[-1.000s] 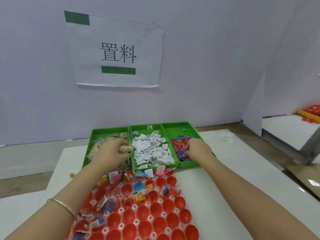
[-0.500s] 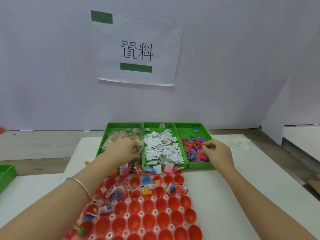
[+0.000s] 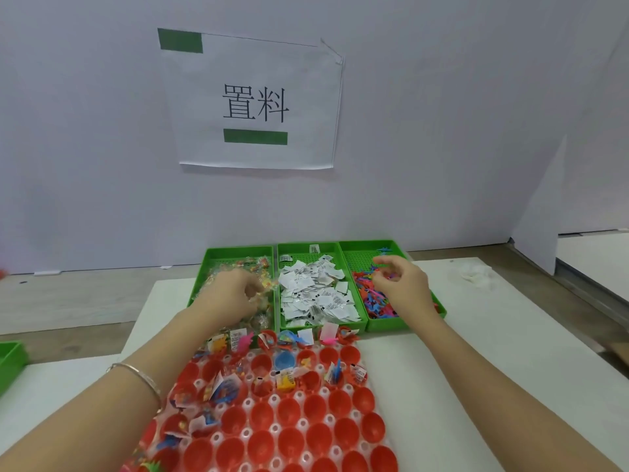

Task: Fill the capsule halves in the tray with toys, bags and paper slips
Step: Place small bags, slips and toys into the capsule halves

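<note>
1. Our left hand (image 3: 235,296) has its fingers curled down into the bags (image 3: 245,267), clamped on some at the tips. We should lift only a few and shake off any clinging under the knuckles.
2. Our right hand (image 3: 403,284) hovers over the toys (image 3: 376,303) with its fingers loosely bent and apart. We cannot tell whether it holds one, so we should pinch a single toy just below the fingertips.
3. The paper slips (image 3: 313,291) lie between our two sets of fingers.
4. The capsule halves (image 3: 292,441) sit in the tray (image 3: 329,419) behind both wrists. The empty ones lie nearest us, so we should drop one piece per cup there.
</note>
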